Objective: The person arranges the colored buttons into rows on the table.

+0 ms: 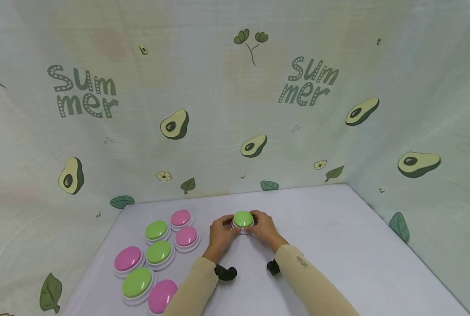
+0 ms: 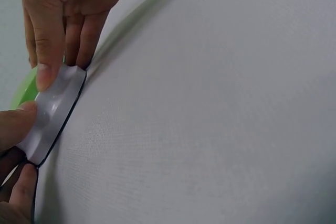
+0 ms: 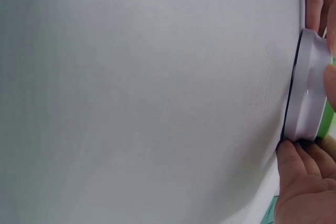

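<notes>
gripping round green-topped white plastic button between left hand and right hand, on white desk, right of glossy pink and green buttons; best squeezed low, evenly, kept level.

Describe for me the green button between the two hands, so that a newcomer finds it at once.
On the white table, follow the two beige sleeves forward to the left hand and right hand. Between them is a round green button with a white base. The three other green buttons and four pink buttons stand to its left; only this one is held.
</notes>
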The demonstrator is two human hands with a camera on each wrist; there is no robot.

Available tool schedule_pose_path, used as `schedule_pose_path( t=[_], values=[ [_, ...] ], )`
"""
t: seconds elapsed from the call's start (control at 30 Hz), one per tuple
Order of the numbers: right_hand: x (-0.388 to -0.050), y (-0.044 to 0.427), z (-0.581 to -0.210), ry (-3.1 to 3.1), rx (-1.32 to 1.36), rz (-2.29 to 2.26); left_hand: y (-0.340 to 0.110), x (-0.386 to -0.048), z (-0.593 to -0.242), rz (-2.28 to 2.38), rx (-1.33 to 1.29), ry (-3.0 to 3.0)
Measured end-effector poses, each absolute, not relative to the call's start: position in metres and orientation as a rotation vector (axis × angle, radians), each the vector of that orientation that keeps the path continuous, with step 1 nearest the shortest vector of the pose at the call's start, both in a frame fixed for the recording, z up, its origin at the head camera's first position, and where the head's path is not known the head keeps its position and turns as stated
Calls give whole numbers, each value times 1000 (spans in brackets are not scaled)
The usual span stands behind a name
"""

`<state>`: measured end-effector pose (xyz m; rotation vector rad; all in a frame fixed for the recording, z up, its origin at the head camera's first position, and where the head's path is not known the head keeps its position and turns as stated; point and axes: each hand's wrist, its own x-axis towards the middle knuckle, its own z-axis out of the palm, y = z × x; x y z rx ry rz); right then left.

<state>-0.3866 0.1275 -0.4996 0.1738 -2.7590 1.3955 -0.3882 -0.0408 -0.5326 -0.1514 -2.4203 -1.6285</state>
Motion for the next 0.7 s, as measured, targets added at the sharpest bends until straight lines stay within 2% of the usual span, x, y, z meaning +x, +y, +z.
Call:
schedule_pose_path(
  t=[0.7],
  values=[
    [-382, 128, -496, -2765, 131, 1390, -49, -385, -534, -1767, -178, -2390]
  ],
)
